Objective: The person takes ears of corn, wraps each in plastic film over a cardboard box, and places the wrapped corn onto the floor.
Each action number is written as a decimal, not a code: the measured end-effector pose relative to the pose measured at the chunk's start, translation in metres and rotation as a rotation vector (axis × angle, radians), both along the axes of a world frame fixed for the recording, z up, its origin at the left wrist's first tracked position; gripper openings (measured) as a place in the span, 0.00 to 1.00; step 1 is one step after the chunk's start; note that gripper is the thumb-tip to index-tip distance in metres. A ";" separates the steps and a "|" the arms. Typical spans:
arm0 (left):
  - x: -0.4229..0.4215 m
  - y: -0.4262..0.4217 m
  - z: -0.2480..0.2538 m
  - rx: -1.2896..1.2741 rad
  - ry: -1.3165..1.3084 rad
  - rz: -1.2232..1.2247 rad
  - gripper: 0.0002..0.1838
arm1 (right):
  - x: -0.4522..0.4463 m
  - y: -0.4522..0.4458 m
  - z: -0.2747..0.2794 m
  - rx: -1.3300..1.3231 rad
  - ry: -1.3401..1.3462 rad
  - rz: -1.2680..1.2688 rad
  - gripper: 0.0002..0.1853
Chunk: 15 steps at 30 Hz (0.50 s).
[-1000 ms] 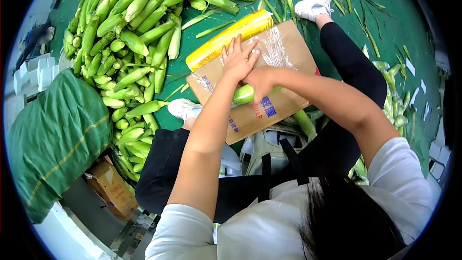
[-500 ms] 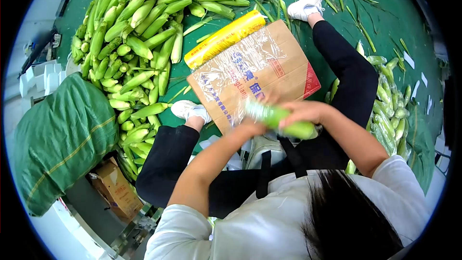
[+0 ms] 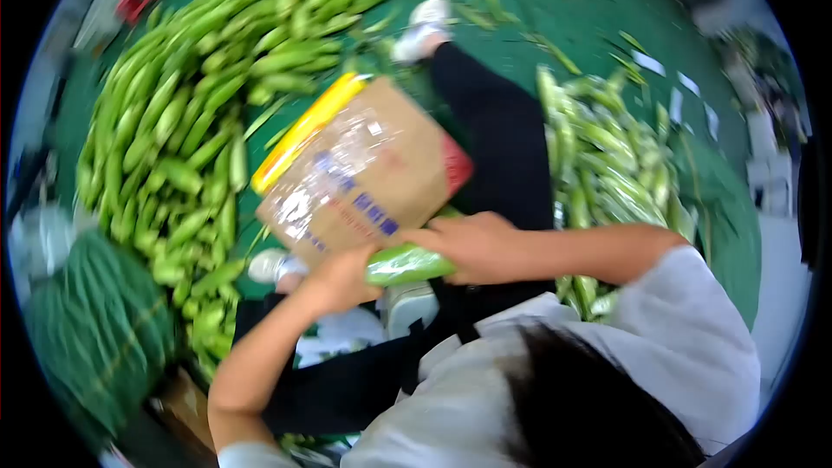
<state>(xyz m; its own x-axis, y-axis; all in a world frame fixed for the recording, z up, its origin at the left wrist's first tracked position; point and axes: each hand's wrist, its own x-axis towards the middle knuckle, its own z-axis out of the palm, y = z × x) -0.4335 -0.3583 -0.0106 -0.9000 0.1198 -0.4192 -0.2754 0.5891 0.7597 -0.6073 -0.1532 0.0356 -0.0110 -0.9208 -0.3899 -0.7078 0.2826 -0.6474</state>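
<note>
An ear of green corn point(image 3: 407, 265) lies level across my lap, its surface shiny with clear film. My left hand point(image 3: 345, 279) is closed round its left end, and my right hand point(image 3: 481, 247) grips the right end. Just beyond my hands a cardboard box point(image 3: 381, 169) stands tilted between my legs, with clear film over part of its top. Along the box's far left edge runs a yellow roll point(image 3: 308, 134).
A big pile of corn in husks point(image 3: 186, 100) spreads over the green floor on the left and at the back. Film-wrapped corn point(image 3: 611, 152) is heaped at the right, beside my leg. A green sack point(image 3: 100, 329) stands at lower left.
My view has turned to the right, so the box and piles appear farther left. The corn, earlier blurred and slanted between my hands, is now level with a hand at each end.
</note>
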 end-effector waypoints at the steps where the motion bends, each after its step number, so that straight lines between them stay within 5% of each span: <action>1: -0.010 -0.008 -0.006 0.403 -0.203 -0.036 0.38 | -0.007 0.003 0.003 -0.109 0.091 0.035 0.41; 3: -0.020 -0.009 -0.024 0.789 -0.102 0.045 0.44 | -0.032 0.008 0.010 -0.238 0.216 0.037 0.42; 5: -0.017 -0.033 -0.027 1.319 -0.584 0.285 0.36 | -0.069 0.024 -0.002 -0.456 0.489 -0.065 0.41; 6: -0.015 -0.057 -0.028 1.352 -0.442 0.271 0.31 | -0.101 0.073 -0.041 -0.444 0.546 -0.477 0.40; 7: -0.001 -0.084 -0.051 1.020 -0.239 0.467 0.27 | -0.132 0.107 -0.067 -0.476 0.398 -0.842 0.39; 8: 0.019 -0.115 -0.097 0.887 -0.018 0.741 0.26 | -0.168 0.148 -0.088 -0.386 0.533 -1.090 0.39; 11: 0.106 -0.230 -0.224 0.267 0.186 1.851 0.16 | -0.238 0.279 -0.143 -0.049 0.817 -1.249 0.36; 12: 0.143 -0.267 -0.273 0.231 0.113 2.075 0.15 | -0.244 0.314 -0.153 0.062 0.862 -1.229 0.35; 13: 0.154 -0.289 -0.274 0.491 0.107 2.390 0.14 | -0.249 0.341 -0.160 0.141 0.887 -1.213 0.34; 15: 0.207 -0.343 -0.347 0.113 0.180 2.237 0.23 | -0.249 0.363 -0.160 0.220 0.895 -1.204 0.32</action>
<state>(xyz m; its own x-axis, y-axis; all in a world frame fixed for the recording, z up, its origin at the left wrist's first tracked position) -0.2264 -0.7009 -0.3578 0.4068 -0.8163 -0.4100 -0.1733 -0.5097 0.8427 -0.8568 0.2096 -0.1240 -0.9928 -0.1166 0.0287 -0.1169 0.9931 -0.0112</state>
